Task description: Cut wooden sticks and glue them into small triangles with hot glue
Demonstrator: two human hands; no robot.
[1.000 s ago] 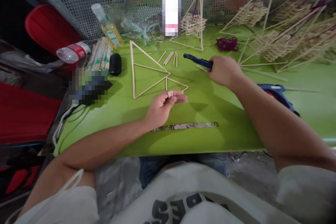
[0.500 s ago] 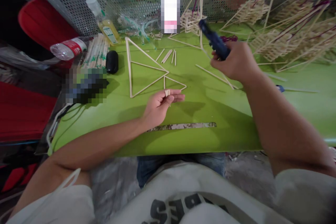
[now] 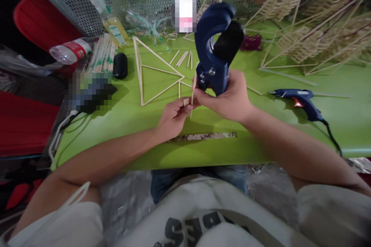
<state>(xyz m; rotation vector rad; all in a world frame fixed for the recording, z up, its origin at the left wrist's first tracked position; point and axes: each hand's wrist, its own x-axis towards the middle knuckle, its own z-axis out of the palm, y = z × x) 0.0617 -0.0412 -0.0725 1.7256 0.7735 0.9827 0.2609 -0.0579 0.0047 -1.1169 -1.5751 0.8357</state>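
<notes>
My right hand (image 3: 228, 98) is closed around a blue pipe cutter (image 3: 213, 52), its curved jaw pointing up and away from me. Left of it, my left hand (image 3: 175, 117) pinches a few short pieces of wooden stick (image 3: 186, 102), whose ends show above the fingers. A longer thin wooden stick (image 3: 193, 92) stands nearly upright where the fingertips of both hands meet; which hand grips it I cannot tell. Beyond my left hand lies a triangular stick frame (image 3: 162, 94) with a crossbar. Several loose cut sticks (image 3: 182, 58) rest behind it.
A glue gun (image 3: 298, 96) with a cord lies at right. Stick models (image 3: 307, 46) crowd the back right. A metal strip (image 3: 203, 136) lies near the front edge. At left are a yellow-liquid bottle (image 3: 116, 31), a plastic bottle (image 3: 71, 51), and wrapped chopsticks (image 3: 102, 56).
My right hand has brought the pipe cutter left and nearer, beside my left hand. A longer stick now stands between the hands. The glue gun, earlier mostly behind my arm, is uncovered.
</notes>
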